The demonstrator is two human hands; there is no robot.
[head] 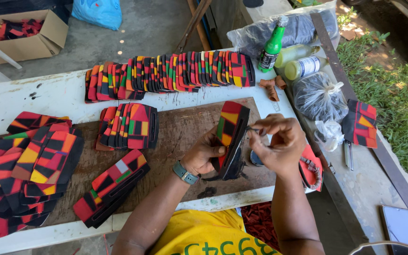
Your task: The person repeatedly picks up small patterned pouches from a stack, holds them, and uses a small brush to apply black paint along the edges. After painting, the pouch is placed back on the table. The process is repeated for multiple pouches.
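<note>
One strap (230, 137) was upright btwn both hands, w/ 3 bottles (289, 59) behind. Left hand (204, 153) gripped its face; right hand (279, 141) pinched at its edge.

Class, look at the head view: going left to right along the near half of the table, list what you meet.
Heap of patterned fabric pieces → short stack of pieces → left hand → upright patterned piece it holds → right hand → phone.
</note>
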